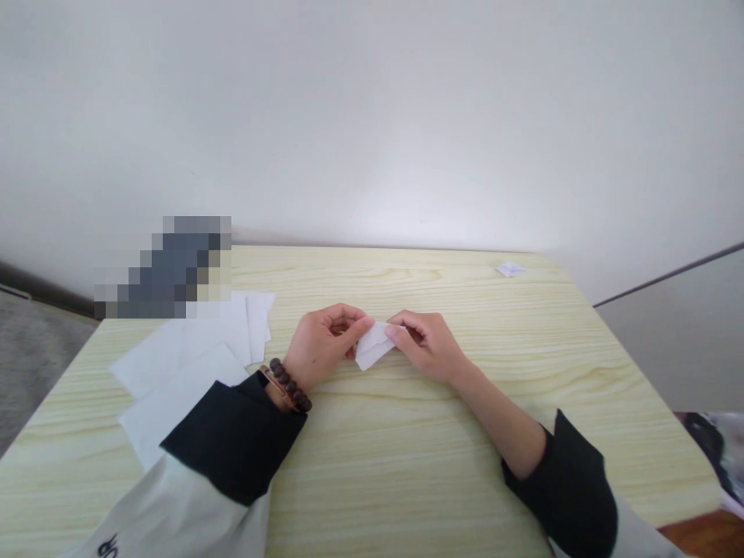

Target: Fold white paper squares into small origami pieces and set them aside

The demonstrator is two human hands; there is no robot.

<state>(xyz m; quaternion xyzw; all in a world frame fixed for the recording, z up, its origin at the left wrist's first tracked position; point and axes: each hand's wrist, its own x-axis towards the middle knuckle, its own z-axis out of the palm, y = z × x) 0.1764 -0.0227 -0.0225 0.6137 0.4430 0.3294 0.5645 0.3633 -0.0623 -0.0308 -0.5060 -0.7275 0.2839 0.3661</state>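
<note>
A small folded piece of white paper is held between both hands just above the middle of a pale wooden table. My left hand pinches its left end, fingers curled; a dark bead bracelet sits on that wrist. My right hand pinches the right end with thumb and fingers pressed together. Both arms wear dark cuffs over light sleeves.
Several loose white paper sheets lie on the table's left side, partly under my left sleeve. A small folded white paper piece rests near the far right corner. A blurred-out patch sits at the table's back left. A white wall stands behind.
</note>
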